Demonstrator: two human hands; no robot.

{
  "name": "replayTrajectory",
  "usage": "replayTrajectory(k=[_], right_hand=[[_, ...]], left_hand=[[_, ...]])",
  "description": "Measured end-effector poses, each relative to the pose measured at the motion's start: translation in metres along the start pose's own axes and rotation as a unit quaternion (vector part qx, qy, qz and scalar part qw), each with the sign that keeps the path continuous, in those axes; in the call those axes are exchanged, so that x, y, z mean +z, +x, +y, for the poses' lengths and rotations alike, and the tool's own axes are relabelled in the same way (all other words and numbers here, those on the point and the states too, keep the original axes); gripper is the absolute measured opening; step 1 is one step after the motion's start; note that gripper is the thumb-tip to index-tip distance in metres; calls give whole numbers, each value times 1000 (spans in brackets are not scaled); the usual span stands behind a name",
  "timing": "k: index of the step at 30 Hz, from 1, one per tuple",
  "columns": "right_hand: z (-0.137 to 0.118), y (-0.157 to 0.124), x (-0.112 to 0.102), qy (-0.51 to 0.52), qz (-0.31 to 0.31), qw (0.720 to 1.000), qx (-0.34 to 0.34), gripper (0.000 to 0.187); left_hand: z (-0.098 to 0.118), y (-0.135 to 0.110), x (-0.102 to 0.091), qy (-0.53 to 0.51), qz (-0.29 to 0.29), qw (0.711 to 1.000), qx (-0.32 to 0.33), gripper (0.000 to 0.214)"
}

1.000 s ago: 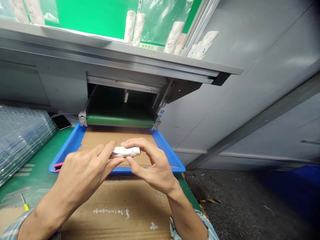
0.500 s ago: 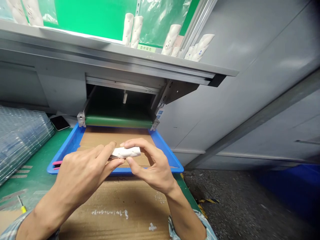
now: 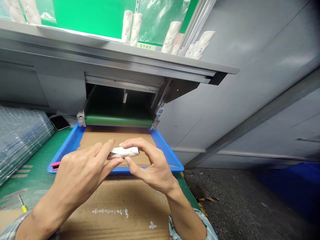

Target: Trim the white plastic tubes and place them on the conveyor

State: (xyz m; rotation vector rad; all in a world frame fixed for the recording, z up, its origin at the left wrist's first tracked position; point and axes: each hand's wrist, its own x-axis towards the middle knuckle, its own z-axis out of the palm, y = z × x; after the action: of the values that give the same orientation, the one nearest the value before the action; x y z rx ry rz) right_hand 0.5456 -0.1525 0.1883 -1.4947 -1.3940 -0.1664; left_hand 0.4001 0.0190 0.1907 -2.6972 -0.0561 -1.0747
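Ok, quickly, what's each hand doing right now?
Left hand: closed, pinching the white roll at its left end.
Right hand: closed, pinching its right end.

The bench's green mat (image 3: 32, 150) carries a blue tray (image 3: 67, 150) lined with cardboard (image 3: 100, 135), a flattened carton (image 3: 112, 200), a phone (image 3: 59, 122) and stacked clear plastic sheets (image 3: 22, 140). Above, a grey metal shelf (image 3: 100, 50) holds white rolls (image 3: 127, 27), some upright, some leaning.

A blue tray (image 3: 165, 154) lined with cardboard sits below a green conveyor belt (image 3: 118, 121). A smartphone (image 3: 59, 122) and stacked clear plastic trays (image 3: 22, 143) lie left; white rolls (image 3: 127, 26), apparently foam, stand above.
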Motion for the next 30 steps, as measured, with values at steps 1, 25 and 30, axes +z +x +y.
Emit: replayTrajectory(k=[1,25,30], right_hand=[[0,0,0,0,0,1000,1,29],[-3,2,2,19,0,1000,-7,29],[-2,2,0,59,4,998,-3,33]], left_hand=[[0,0,0,-1,-1,1000,1,48],[-4,0,-3,-22,-24,999,6,49],[-10,3,-2,-212,-67,974,-38,38]])
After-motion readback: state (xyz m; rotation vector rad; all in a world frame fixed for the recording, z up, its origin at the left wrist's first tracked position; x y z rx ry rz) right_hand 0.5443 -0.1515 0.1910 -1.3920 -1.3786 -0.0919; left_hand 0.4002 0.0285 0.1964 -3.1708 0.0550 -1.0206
